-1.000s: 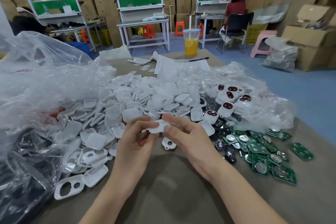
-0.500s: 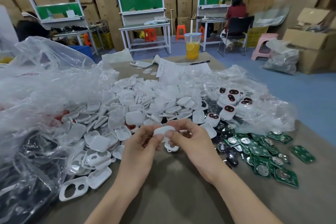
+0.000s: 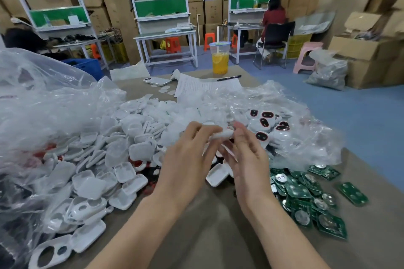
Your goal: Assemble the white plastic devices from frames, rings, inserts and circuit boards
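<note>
Both hands are raised above the table's middle and pinch one white plastic shell [image 3: 220, 134] between their fingertips. My left hand [image 3: 188, 155] holds its left end, my right hand [image 3: 247, 155] its right end; the shell is seen edge-on and blurred. Below them lies a big heap of white shells and frames [image 3: 122, 153]. A white frame with two holes [image 3: 50, 253] sits at the near left. Finished white devices with red-ringed black inserts [image 3: 267, 123] are piled at the right on clear plastic. Green circuit boards [image 3: 306, 199] with round metal cells lie at the near right.
Crumpled clear plastic bags [image 3: 43, 102] rise on the left. At the table's far end stand a cup of yellow drink [image 3: 219, 59], a phone [image 3: 156, 81], a paper sheet with a pen [image 3: 228, 78]. Workbenches, cardboard boxes and seated persons fill the room behind.
Both hands have lifted the white shell higher and farther from me, over the pile, and turned it edge-on. The camera has tilted with them.
</note>
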Demonstrator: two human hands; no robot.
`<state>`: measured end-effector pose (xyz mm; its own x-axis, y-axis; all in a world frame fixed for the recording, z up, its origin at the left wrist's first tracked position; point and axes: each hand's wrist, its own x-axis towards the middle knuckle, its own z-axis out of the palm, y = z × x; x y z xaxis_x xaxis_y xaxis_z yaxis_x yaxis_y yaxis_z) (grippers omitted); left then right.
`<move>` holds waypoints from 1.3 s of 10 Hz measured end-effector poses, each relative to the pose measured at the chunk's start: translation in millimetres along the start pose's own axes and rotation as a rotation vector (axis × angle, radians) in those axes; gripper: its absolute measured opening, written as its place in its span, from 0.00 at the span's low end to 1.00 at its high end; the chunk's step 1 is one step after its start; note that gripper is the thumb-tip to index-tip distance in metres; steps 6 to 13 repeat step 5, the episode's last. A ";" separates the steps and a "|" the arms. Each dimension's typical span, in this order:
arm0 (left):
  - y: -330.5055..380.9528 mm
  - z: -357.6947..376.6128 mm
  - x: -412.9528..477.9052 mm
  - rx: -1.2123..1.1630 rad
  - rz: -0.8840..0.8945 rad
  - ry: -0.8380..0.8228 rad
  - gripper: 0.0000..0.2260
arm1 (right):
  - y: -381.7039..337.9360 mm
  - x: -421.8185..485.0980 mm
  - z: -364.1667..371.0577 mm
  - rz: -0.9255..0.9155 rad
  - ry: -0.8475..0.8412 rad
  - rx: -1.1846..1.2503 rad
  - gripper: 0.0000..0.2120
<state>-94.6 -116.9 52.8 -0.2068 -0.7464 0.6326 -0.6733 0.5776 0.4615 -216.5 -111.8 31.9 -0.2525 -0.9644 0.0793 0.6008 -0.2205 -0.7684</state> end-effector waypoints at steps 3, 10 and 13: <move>24.0 66.6 86.5 0.098 0.307 -0.225 0.09 | -10.1 18.5 -14.0 0.297 0.148 0.426 0.16; 34.5 95.8 104.4 0.164 0.272 -0.481 0.20 | -15.2 18.9 -21.4 0.265 0.158 0.472 0.20; 34.5 95.8 104.4 0.164 0.272 -0.481 0.20 | -15.2 18.9 -21.4 0.265 0.158 0.472 0.20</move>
